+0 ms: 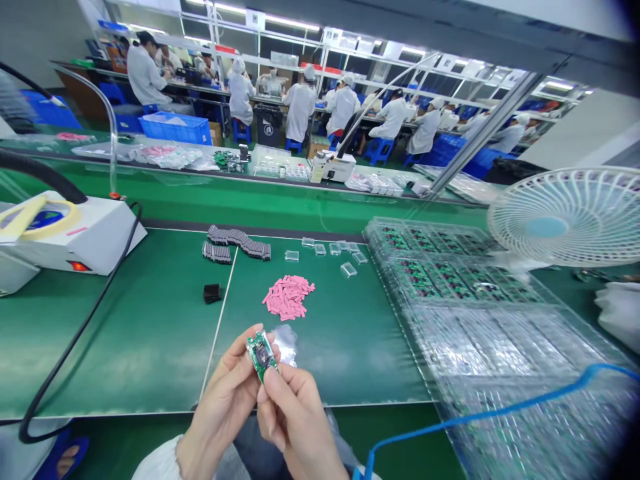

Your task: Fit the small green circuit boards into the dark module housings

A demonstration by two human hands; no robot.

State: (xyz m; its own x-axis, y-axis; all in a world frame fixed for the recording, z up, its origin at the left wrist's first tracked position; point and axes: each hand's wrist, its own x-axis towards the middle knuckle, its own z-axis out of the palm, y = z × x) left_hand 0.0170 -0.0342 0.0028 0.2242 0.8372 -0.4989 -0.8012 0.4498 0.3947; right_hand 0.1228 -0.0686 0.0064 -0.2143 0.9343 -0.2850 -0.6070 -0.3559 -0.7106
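Note:
A small green circuit board (262, 353) with a dark round part on it is held up at the lower middle, above the mat's front part. My left hand (227, 387) grips its left side, fingers behind it. My right hand (295, 407) pinches its lower right end with the thumb on top. Just behind the hands lies a clear, shiny plastic piece (285, 343). Farther back is a pile of pink strips (289, 297). Left of that pile sit black pieces (212, 293), and behind them rows of grey and black strips (240, 241).
Small clear plastic pieces (349, 269) lie behind the pink pile. Trays (425, 320) with circuit boards fill the right, beside a white fan (560, 217). A blue cord (450, 421) crosses the lower right. A white machine (90, 230) with a black cable stands left. People sit far behind.

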